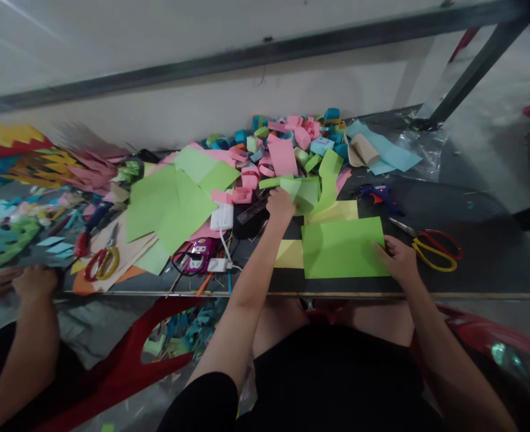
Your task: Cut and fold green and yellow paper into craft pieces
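Note:
My right hand pinches the right edge of a bright green paper sheet, thumb on top and fingers partly hidden. That sheet lies near the table's front edge, overlapping yellow paper. Farther back, my left hand is closed at the left edge of a pale green paper piece; its fingertips are partly hidden. A curved green strip stands just right of that piece. Red-and-yellow-handled scissors lie beside my right hand, with a purple glue gun behind them.
Folded paper pieces are heaped at the back. Large green sheets, a white power strip and a purple device lie to the left. More scissors lie near a co-worker's hands. A metal bar crosses behind the table.

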